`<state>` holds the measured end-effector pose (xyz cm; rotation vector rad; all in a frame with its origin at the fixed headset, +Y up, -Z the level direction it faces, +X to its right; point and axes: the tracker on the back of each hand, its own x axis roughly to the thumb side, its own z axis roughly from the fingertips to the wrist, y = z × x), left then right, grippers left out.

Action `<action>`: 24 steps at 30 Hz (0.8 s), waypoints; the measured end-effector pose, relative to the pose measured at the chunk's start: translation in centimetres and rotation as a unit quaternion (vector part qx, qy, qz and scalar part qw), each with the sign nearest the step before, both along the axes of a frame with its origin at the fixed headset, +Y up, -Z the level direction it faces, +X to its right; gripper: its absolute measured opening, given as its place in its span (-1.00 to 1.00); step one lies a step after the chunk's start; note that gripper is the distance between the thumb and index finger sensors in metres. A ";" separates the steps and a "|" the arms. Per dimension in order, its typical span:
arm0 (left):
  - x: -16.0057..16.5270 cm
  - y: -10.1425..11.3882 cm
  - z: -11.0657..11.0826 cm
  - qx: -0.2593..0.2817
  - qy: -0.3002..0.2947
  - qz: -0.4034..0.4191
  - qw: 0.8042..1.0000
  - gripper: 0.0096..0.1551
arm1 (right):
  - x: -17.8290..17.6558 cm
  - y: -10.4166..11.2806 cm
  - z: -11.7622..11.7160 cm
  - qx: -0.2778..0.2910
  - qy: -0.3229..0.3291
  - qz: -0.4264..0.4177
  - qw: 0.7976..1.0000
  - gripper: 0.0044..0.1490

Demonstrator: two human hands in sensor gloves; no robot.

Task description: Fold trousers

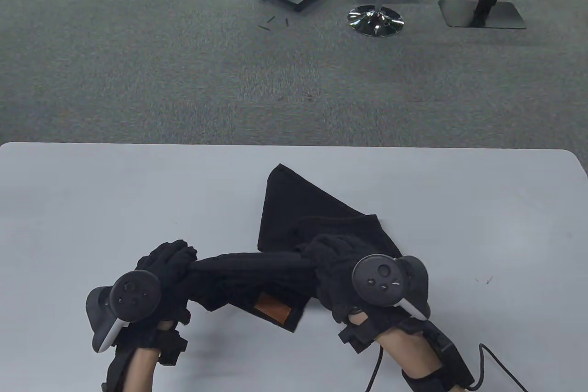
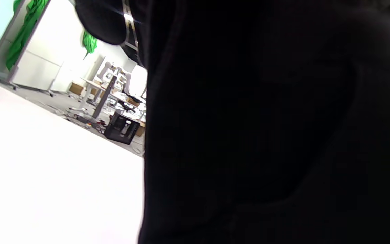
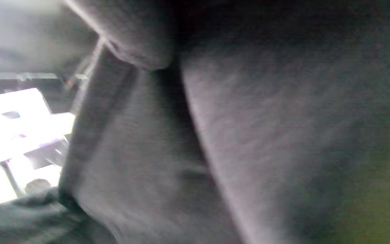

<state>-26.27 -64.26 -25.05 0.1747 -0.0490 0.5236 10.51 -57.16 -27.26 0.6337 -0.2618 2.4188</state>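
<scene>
Both hands have hold of the black trousers (image 1: 294, 245) and appear to be midway through a fold or a straightening, with a band of cloth drawn fairly taut between them. The left hand (image 1: 167, 261) has its fingers curled round a bunched end of the fabric, which runs away from it towards the other hand; the right hand (image 1: 330, 256) likewise clutches a gathered handful, its fingers closed into the cloth. Just below the stretched band, between the two hands and nearer the person, a flap hangs down to the worktop (image 1: 92, 208) bearing a brown leather-look patch (image 1: 272, 308), so this is probably the waistband end. Beyond the right hand, away from the person, the rest of the garment lies flat in a rough triangle that ends in a point. Both wrist views are filled almost wholly with dark cloth close to the lens, so they add nothing certain about the finger positions. By my judgement the fold is far from finished: the cloth is skewed and uneven. The next move likely calls for lifting both held ends together and laying them down square, keeping tension even so the loose far part does not drag or crumple.
</scene>
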 end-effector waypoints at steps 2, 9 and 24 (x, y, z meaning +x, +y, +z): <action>0.1 0.8 -0.1 0.003 -0.007 0.002 1.000 -0.44 | 0.1 1.3 -0.2 0.008 -0.004 0.020 1.000 -0.51; -1.3 5.8 1.1 0.075 -0.025 0.043 0.996 -0.44 | 0.5 5.8 -1.3 -0.155 0.161 -0.205 0.953 -0.51; -3.7 2.3 -3.4 0.004 0.030 -0.021 0.999 -0.45 | -1.9 -3.5 -9.6 -0.231 0.036 -0.146 0.961 -0.48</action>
